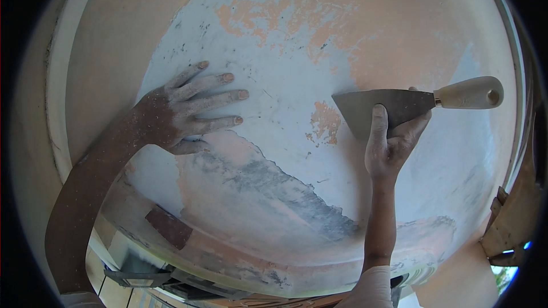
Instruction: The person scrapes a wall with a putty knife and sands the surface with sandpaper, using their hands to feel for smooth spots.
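Note:
My left hand (197,102) lies flat with fingers spread on a patchy white and peach painted surface (274,74). White dust coats its fingers. In my right hand (394,137) is a putty knife (379,105), gripped by its wide metal blade with the thumb on the near face. The knife's pale handle (471,93) points to the right, and the blade's broad edge faces left, close to the surface. Just left of that edge is a small peach patch (325,122). A ragged grey-edged area (257,177) runs below and between the hands.
A dark reddish-brown rectangular piece (169,226) rests on the lower left of the surface. Dark objects (171,279) show beneath the lower edge. A pale raised strip (60,91) borders the left side, and brown wooden-looking pieces (511,222) stand at the right.

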`<state>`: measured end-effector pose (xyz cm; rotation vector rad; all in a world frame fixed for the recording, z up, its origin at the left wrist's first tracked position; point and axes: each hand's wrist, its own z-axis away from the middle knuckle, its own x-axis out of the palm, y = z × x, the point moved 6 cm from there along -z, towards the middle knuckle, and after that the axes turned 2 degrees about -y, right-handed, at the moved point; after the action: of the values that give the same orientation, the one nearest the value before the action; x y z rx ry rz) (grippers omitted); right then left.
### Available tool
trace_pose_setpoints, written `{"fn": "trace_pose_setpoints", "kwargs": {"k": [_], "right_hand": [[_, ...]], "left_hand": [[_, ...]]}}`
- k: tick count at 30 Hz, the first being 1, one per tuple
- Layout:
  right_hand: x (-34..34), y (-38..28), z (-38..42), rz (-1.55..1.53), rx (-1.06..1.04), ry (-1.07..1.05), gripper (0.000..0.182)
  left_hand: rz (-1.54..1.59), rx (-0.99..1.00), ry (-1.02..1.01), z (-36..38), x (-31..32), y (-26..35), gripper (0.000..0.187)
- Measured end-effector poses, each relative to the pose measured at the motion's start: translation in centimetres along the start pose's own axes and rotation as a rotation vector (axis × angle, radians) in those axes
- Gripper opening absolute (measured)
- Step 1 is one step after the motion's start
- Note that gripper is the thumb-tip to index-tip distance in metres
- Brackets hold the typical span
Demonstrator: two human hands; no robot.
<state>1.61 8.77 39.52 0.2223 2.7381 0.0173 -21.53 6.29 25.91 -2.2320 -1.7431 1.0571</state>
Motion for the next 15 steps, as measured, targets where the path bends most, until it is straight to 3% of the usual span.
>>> {"fn": "trace_pose_setpoints", "kwargs": {"k": [2, 5, 6, 9, 13, 15], "right_hand": [[0.9, -0.7, 1.0, 0.23, -0.195, -0.149, 0.044], [0.7, -0.8, 0.6, 0.102, -0.181, -0.117, 0.044], [0.3, -0.3, 0.0, -0.021, -0.016, -0.02, 0.043], [0.7, -0.7, 1.2, 0.173, -0.228, -0.125, 0.042], [0.8, -0.3, 0.9, 0.085, -0.206, -0.129, 0.041], [1.4, -1.7, 1.1, 0.232, -0.3, -0.285, 0.049]], "left_hand": [[-0.008, -0.004, -0.001, 0.0, 0.1, 0.0, 0.063], [-0.013, -0.012, -0.007, -0.1, 0.1, 0.0, 0.063], [-0.016, -0.012, -0.002, 0.0, 0.1, 0.0, 0.064], [-0.052, -0.007, -0.002, -0.1, -0.1, 0.2, 0.061], [-0.045, -0.026, 0.039, -0.1, -0.2, 0.2, 0.067], [-0.045, -0.027, 0.028, -0.1, -0.2, 0.3, 0.067]]}}
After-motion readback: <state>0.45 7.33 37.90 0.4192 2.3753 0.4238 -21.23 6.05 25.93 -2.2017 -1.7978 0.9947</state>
